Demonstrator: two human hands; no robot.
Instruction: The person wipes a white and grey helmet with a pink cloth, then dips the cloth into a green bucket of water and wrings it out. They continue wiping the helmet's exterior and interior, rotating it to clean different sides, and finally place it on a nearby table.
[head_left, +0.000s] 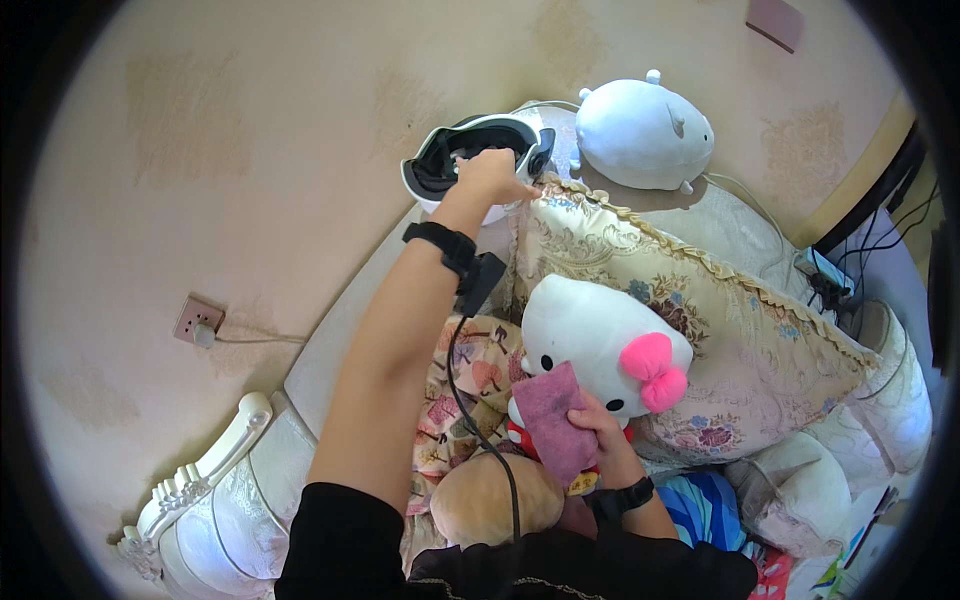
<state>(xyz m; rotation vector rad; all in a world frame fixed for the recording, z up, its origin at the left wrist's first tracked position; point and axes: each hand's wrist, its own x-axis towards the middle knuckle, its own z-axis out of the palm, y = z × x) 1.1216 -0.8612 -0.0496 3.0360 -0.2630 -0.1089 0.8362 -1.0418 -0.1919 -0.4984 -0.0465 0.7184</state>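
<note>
My left hand (491, 176) is stretched out over a white helmet (421, 201) with a dark lining, which lies with its opening facing me. The fingers reach over its rim into the opening, and the thumb points right, near the cushion's corner. My right hand (602, 431) grips a purple cloth (551, 420) by its right edge. Behind that cloth sits a white plush cat (581, 322) with a pink bow (654, 373), its lower body partly covered. A tan rounded item (495, 499) lies close to my torso.
A floral cushion (720, 330) with a ruffled edge leans on the sofa's backrest (352, 300). On top rests a white plush toy (637, 135). A black cable (480, 435) hangs from my left wrist strap. A wall socket (199, 319) holds a plug; a power strip (825, 271) with wires is at right.
</note>
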